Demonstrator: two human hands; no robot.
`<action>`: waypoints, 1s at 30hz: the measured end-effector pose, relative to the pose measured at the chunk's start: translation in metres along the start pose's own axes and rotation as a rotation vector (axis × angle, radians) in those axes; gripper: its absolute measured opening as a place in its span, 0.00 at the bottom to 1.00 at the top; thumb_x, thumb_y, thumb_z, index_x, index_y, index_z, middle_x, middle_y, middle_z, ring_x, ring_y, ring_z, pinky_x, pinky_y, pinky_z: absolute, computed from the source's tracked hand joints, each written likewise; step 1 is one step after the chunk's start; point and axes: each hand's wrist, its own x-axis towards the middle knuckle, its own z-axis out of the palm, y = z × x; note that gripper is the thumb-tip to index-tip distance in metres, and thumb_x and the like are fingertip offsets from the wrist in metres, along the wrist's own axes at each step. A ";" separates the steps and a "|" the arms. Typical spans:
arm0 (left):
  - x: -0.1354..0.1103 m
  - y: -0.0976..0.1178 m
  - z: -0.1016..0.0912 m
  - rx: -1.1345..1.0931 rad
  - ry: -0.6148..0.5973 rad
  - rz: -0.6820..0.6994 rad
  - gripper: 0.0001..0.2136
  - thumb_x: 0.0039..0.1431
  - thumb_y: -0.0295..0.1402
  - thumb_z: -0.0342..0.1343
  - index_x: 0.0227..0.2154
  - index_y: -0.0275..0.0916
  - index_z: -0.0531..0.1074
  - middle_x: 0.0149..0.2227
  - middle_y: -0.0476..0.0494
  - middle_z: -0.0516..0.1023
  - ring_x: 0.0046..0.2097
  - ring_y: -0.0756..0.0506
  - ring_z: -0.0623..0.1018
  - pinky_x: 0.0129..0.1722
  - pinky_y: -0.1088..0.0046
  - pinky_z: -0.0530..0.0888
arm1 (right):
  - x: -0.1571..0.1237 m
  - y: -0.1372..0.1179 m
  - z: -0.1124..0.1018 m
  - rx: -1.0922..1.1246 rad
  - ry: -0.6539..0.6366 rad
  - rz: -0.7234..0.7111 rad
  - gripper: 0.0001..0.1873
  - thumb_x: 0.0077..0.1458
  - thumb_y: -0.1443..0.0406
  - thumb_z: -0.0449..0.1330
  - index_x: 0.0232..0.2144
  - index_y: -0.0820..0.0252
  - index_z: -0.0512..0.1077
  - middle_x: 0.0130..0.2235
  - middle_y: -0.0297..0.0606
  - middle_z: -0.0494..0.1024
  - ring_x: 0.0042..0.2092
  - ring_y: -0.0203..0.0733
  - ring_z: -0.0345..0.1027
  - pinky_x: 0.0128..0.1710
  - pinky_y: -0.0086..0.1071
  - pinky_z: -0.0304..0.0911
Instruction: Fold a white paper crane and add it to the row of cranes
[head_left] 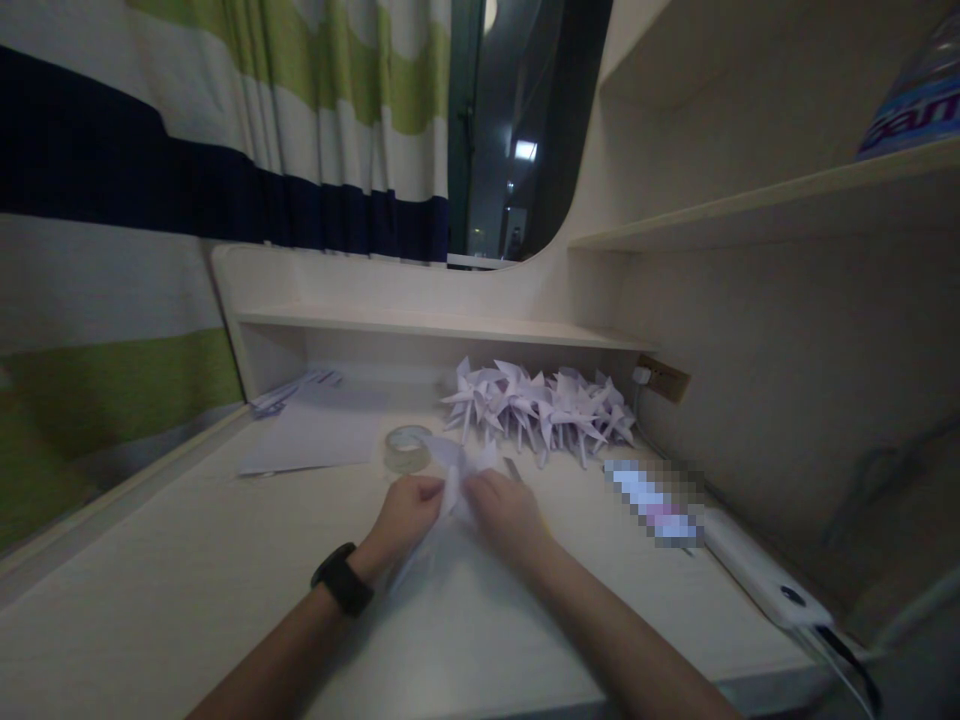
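Both of my hands meet over the middle of the desk [187,580] around a folded white paper piece [459,472]. My left hand [405,515], with a black watch on its wrist, pinches the paper's left side. On the right side, my right hand [506,512] grips the same piece with curled fingers. Pointed flaps of the paper stick up between the fingers. A pile of several finished folded paper shapes [540,405] lies just behind my hands, under the low shelf.
A roll of clear tape [407,448] stands left of the paper. Flat white sheets [315,435] lie at the back left. A white power strip [757,575] runs along the right edge. A striped curtain [150,200] hangs on the left; shelves rise at the right.
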 end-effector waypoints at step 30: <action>0.002 0.001 0.001 -0.093 0.015 -0.038 0.15 0.50 0.39 0.51 0.18 0.34 0.75 0.19 0.48 0.72 0.25 0.47 0.70 0.25 0.76 0.63 | 0.000 -0.006 0.001 0.014 0.041 0.070 0.06 0.59 0.68 0.52 0.36 0.62 0.70 0.31 0.40 0.73 0.31 0.38 0.67 0.28 0.29 0.56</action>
